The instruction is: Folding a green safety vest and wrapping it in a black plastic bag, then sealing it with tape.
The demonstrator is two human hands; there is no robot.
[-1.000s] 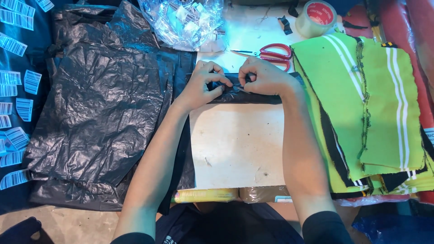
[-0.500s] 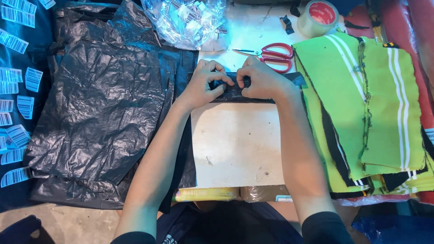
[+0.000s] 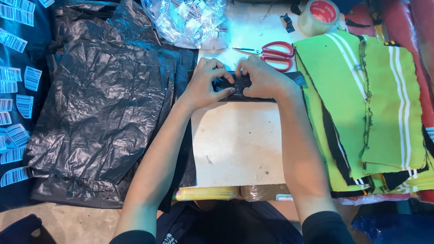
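Two hands, left [image 3: 205,83] and right [image 3: 262,79], fingers pinching one black strip [image 3: 239,86]; one scissors [image 3: 275,49], one tape roll [image 3: 322,16] on pale surface [image 3: 237,144].

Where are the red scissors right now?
In the head view, the red-handled scissors lie at the top of the table, just beyond the right hand, between the clear plastic bag and the tape roll.

Cool overhead light glared off the clear plastic bag [image 3: 185,20]; dim, shadowed edges framed a sharp, slightly wide-angled view.
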